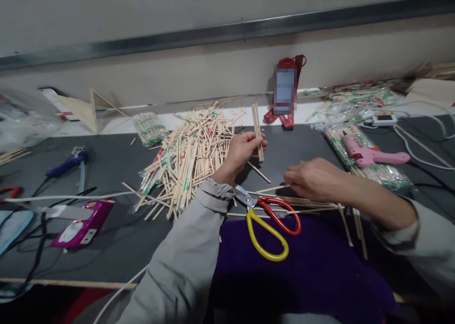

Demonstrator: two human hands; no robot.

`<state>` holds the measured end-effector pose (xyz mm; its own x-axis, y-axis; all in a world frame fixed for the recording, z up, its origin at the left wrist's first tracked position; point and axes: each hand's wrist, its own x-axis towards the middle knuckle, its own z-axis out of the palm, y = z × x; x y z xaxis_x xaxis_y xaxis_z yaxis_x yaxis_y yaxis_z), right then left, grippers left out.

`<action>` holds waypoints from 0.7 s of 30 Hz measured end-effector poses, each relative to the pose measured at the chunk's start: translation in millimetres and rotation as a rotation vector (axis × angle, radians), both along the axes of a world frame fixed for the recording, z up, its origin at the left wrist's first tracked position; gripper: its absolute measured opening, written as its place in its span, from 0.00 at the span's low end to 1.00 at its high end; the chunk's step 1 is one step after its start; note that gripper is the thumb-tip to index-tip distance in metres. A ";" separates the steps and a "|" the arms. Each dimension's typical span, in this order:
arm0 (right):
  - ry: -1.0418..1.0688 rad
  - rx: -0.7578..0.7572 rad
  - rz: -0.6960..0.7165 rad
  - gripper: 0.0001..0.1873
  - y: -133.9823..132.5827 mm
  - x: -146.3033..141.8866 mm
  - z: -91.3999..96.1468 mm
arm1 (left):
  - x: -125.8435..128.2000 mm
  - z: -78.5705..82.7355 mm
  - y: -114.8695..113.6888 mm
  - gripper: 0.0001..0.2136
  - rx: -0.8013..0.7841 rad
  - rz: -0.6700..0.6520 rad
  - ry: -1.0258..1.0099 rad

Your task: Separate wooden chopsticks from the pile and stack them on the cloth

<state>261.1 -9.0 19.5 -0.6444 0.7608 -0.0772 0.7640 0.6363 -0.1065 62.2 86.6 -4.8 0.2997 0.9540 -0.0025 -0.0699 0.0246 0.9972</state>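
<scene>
1. The dark table (121, 163) carries everything here; sticks near its front edge could roll off if a sleeve brushes them.
2. The purple cloth (320, 262) lies along the near side, and it could drag the scissors down if it slips.
3. The heaped sticks (194, 158), loose and wrapped together, sit left of the hands; the left forearm runs alongside, so a careless sweep could scatter them.
4. The scissors (253, 203) have their handles over the cloth and blades close to the left cuff (touching or not, I cannot tell); a backward pull of that arm could snag them.
5. The pink glue gun (359, 151) rests on wrapped packets (389, 176); a tug on its cord could topple it.
6. The right hand (311, 178) has its fingers drawn together by a thin stick's end; whether it grips, I cannot tell.
7. The left hand (243, 151) is clamped on a small upright bunch (256, 120); uneven pressure could let one slide.
</scene>
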 end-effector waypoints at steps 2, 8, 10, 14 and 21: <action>0.271 -0.211 -0.106 0.04 -8.2 10.1 4.3 | 6.0 -8.0 -4.0 0.05 -0.095 -0.015 0.003; 1.119 -0.619 -0.590 0.10 0.9 5.3 -12.6 | 23.5 -7.3 -21.7 0.06 -0.310 -0.139 -0.142; 1.216 -0.608 -0.649 0.11 7.3 -1.3 -21.2 | 27.4 -6.7 -25.4 0.06 -0.321 -0.169 -0.162; 1.231 -0.583 -0.642 0.12 12.6 -8.8 -31.5 | 30.3 -10.0 -26.4 0.07 -0.313 -0.148 -0.170; 1.225 -0.640 -0.617 0.14 11.9 -10.1 -38.6 | 32.0 -13.3 -27.3 0.08 -0.328 -0.092 -0.186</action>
